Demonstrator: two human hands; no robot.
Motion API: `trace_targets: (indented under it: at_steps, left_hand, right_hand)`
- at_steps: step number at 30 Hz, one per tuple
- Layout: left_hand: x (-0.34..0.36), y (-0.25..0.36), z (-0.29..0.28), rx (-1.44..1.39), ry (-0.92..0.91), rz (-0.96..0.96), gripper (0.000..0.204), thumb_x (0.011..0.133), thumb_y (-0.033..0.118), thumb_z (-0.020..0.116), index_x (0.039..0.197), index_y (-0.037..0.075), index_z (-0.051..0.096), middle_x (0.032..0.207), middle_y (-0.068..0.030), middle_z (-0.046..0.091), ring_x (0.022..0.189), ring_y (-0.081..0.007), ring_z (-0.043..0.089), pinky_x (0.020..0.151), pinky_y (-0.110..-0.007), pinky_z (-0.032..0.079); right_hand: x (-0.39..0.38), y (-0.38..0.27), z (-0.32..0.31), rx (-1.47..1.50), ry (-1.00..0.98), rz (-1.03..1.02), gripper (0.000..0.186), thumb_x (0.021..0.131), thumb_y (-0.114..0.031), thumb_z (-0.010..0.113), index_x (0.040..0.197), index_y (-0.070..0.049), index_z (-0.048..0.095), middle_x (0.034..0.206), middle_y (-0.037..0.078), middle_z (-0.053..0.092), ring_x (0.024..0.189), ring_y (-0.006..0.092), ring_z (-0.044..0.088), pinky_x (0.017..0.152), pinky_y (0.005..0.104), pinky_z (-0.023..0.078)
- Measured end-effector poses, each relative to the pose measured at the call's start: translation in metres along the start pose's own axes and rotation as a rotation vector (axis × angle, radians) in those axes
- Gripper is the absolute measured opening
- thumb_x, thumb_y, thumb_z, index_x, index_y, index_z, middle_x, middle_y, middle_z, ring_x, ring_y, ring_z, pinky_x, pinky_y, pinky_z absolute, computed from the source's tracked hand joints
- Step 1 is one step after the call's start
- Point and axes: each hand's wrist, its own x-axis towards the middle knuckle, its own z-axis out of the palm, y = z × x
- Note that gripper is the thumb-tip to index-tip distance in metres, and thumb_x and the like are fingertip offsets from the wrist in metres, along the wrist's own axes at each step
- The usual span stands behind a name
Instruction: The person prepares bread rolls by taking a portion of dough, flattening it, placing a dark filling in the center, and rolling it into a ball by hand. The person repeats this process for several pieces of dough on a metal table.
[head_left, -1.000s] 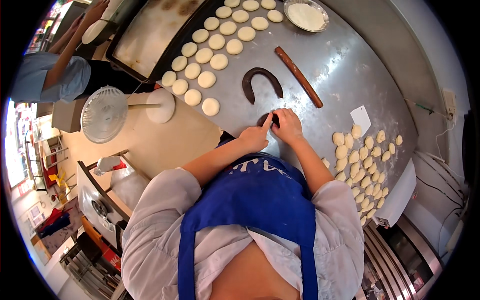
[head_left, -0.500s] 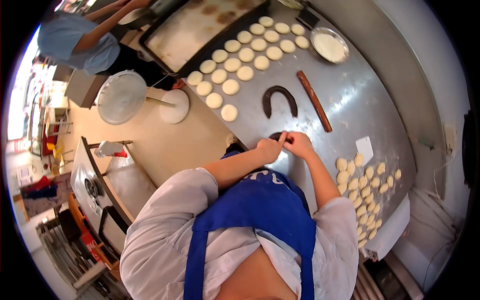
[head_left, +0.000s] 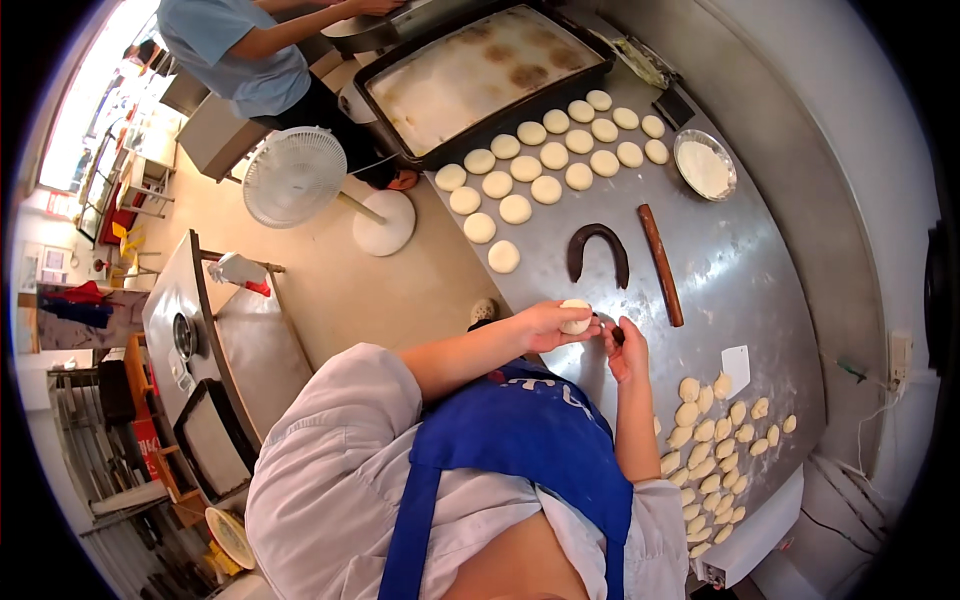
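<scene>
My left hand is closed around a pale round of dough at the table's near edge. Just right of it, my right hand pinches a small lump of dark paste; the fingers partly cover it. The two hands are nearly touching. Beyond them a thick rope of dark paste lies bent in a horseshoe, and to its right rests a brown rolling pin.
Flattened dough rounds stand in rows at the far left, beside a large black-rimmed tray. A bowl of white powder sits far right. Small dough pieces and a white scraper lie near right. Across the tray is another person.
Both hands were together on a dark lump; they have parted slightly, and a pale dough round now shows in my left hand. The whole view has shifted, moving the table's things down and right.
</scene>
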Motion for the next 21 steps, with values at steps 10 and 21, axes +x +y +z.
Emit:
trace_targets:
  at_steps: [10, 21]
  left_hand:
    - [-0.009, -0.005, -0.011, 0.044, -0.046, 0.099, 0.023, 0.095, 0.013, 0.057, 0.115, 0.002, 0.054, 0.109, -0.0093, 0.06, 0.101, -0.0211, 0.06, 0.096, -0.036, 0.048]
    - [-0.003, -0.012, -0.012, 0.118, -0.137, 0.166, 0.021, 0.096, 0.022, 0.055, 0.112, 0.007, 0.055, 0.108, -0.0037, 0.058, 0.102, -0.0149, 0.055, 0.093, -0.036, 0.045]
  right_hand:
    - [-0.018, -0.003, 0.009, 0.094, -0.336, -0.248, 0.021, 0.095, -0.026, 0.05, 0.079, -0.013, 0.048, 0.067, 0.001, 0.045, 0.055, 0.0102, 0.04, 0.048, 0.0236, 0.032]
    - [-0.067, 0.002, 0.049, -1.023, -0.272, -1.088, 0.033, 0.084, -0.013, 0.066, 0.115, -0.003, 0.063, 0.107, 0.014, 0.065, 0.096, 0.0273, 0.064, 0.082, 0.0335, 0.05]
